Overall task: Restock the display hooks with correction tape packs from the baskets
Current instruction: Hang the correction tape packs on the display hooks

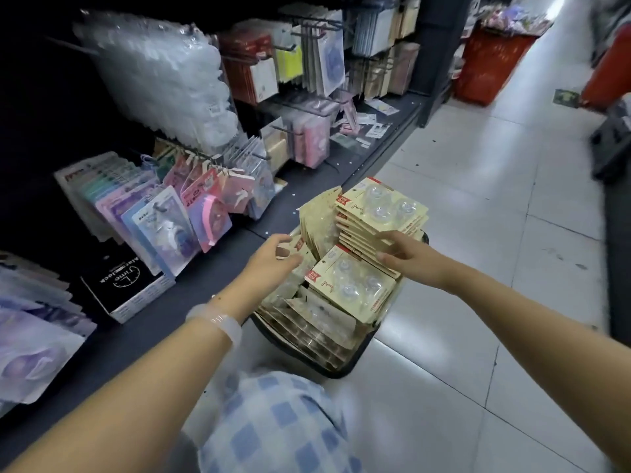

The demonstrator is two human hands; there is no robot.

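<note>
A dark basket (345,365) on the floor is heaped with beige correction tape packs (351,285), each with clear blisters and a red corner tag. A neat stack of packs (382,208) rises at its far side. My right hand (406,256) grips the near edge of that stack, thumb on top and fingers underneath. My left hand (273,256) reaches into the basket's left side, fingers curled round the top edge of upright packs (316,223). Display hooks (218,158) with pastel carded packs hang on the shelving to the left.
A low dark shelf ledge (191,285) runs along the left, with a black boxed clock (128,285) on it. Clear blister packs and notebooks hang higher up. A red basket (491,63) stands far down the tiled aisle. My checked trouser knee (273,425) is below.
</note>
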